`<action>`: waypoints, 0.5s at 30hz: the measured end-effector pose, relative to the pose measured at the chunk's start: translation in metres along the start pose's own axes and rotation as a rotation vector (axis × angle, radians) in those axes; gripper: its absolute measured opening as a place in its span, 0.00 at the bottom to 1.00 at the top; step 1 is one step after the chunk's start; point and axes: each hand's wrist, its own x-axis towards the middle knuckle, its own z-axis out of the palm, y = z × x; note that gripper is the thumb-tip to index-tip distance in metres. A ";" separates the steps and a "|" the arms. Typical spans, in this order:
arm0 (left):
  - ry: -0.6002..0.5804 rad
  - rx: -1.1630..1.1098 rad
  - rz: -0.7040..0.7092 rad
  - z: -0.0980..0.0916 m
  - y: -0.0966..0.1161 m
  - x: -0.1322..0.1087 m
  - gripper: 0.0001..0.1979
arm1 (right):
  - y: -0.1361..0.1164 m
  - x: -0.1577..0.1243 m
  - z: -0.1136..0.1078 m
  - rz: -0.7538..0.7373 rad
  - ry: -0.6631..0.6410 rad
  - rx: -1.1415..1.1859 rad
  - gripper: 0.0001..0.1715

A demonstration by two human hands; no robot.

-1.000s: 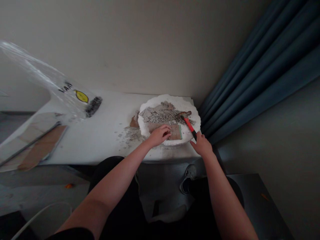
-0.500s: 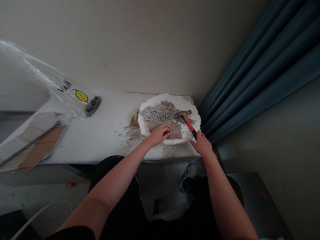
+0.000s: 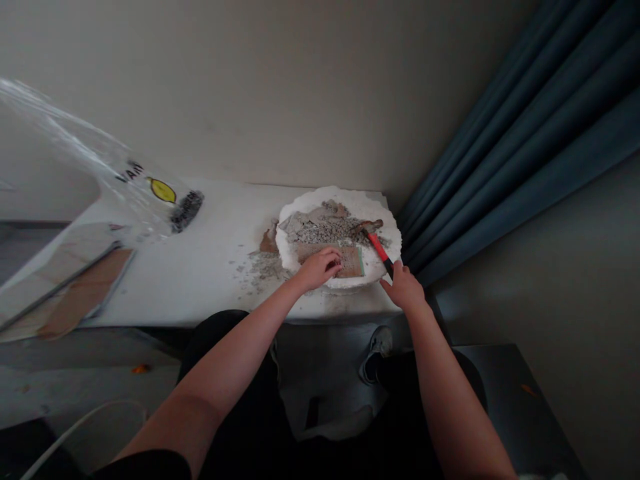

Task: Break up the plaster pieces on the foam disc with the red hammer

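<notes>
Little moved: right grip (image 3: pixel 404 290) clamped on red-handled hammer (image 3: pixel 379 247), head lying up-left; left grip (image 3: pixel 319 269) on tile piece (image 3: pixel 351 262), closure unclear

A room with blue curtains (image 3: pixel 505 133)

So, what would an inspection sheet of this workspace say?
Surface: white table, dusted with grit.
Things: red-handled hammer and crushed tile on a white foam slab; tile piece.
Clutter: clear plastic bag, chips beside the slab, flat panels at left.
Hands: left hand on the tile piece; right hand at the hammer's black grip.
Cables: white cable on the floor.
Surroundings: blue curtain, beige wall.
</notes>
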 end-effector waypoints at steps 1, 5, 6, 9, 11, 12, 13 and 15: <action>0.000 0.001 -0.002 0.000 0.000 0.000 0.08 | 0.000 0.000 0.000 0.003 -0.004 0.003 0.27; 0.000 0.005 -0.003 -0.001 0.001 0.000 0.08 | 0.000 0.000 0.000 0.012 -0.011 0.011 0.27; -0.001 0.006 -0.005 -0.001 0.002 0.000 0.09 | 0.000 0.000 0.000 0.013 -0.010 0.011 0.27; -0.005 0.008 -0.017 -0.002 0.003 0.000 0.09 | 0.000 0.000 0.000 0.013 -0.004 0.006 0.27; -0.007 0.013 -0.019 -0.002 0.004 0.000 0.09 | 0.000 0.001 0.001 0.012 0.003 0.005 0.27; -0.008 0.015 -0.019 -0.002 0.004 0.000 0.09 | 0.000 0.001 0.001 0.010 0.006 0.006 0.27; -0.010 0.018 -0.018 -0.003 0.005 0.000 0.09 | 0.000 0.001 0.001 0.008 0.006 0.008 0.27; -0.016 0.022 -0.016 -0.003 0.004 0.000 0.08 | 0.000 0.001 0.001 0.008 0.000 0.012 0.27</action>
